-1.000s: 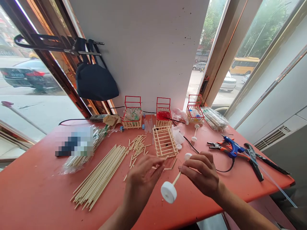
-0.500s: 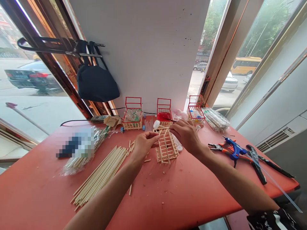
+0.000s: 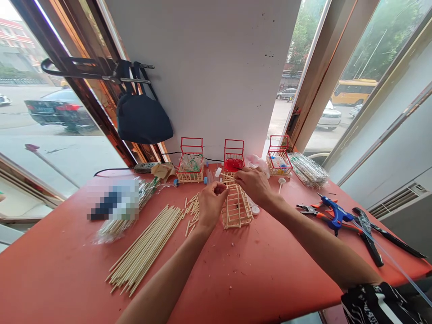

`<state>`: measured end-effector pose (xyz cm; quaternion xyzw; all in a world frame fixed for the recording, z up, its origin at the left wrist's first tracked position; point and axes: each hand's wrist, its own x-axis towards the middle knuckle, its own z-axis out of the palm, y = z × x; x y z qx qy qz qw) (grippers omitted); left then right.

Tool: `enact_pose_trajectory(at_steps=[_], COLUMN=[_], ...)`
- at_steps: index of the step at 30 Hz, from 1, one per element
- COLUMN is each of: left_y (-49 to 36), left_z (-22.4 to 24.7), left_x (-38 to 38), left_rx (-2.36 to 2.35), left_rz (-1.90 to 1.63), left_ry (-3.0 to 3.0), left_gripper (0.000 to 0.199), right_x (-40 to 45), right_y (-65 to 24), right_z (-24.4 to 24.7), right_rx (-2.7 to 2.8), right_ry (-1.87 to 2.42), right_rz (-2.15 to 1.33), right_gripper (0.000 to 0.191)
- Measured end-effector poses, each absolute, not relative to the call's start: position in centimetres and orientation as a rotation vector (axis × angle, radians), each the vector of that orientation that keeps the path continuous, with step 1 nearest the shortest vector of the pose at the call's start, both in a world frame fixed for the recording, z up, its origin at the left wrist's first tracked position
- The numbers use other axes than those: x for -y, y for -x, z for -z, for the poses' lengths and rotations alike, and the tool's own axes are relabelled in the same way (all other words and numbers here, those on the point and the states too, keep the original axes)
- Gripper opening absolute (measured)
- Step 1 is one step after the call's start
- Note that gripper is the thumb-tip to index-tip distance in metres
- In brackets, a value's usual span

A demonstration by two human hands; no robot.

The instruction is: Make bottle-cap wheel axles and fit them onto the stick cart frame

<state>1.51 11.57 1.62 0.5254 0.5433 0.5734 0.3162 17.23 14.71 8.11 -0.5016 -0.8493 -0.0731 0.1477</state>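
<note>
A small cage-like frame of wooden sticks (image 3: 238, 211) lies on the red table in front of me. My left hand (image 3: 213, 200) is closed in a pinch at its upper left corner; what the fingertips grip is hidden. Above the far end, my right hand (image 3: 254, 183) is closed, and a thin pale stick with a white end (image 3: 218, 172) sticks out leftward from its fingers. Left of the frame are short cut stick pieces (image 3: 191, 211) and a bundle of long wooden sticks (image 3: 145, 252).
Three stick baskets with red tops (image 3: 191, 171) stand along the wall. On the right are a blue glue gun (image 3: 334, 211), pliers (image 3: 307, 208) and a bag of sticks (image 3: 308, 171). More bagged sticks (image 3: 114, 227) lie left. A dark bag (image 3: 145, 119) hangs above.
The view has shifted slightly, moving the scene a little rightward. My left hand has turned and its fingers have curled more at the frame's corner. My right hand remains above the frame's far end.
</note>
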Motion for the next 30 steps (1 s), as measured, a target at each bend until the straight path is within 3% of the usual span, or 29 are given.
enact_pose_trajectory(at_steps=[30], left_y=[-2.5], left_z=[-2.3], left_x=[-13.2], left_rx=[-1.510], left_rz=[-1.713], left_ry=[-1.310], left_gripper=[0.006], right_x=[-16.6], right_y=[-16.9], right_z=[-10.0], right_rx=[2.491], right_ry=[1.605], right_rz=[0.273], right_gripper=[0.025])
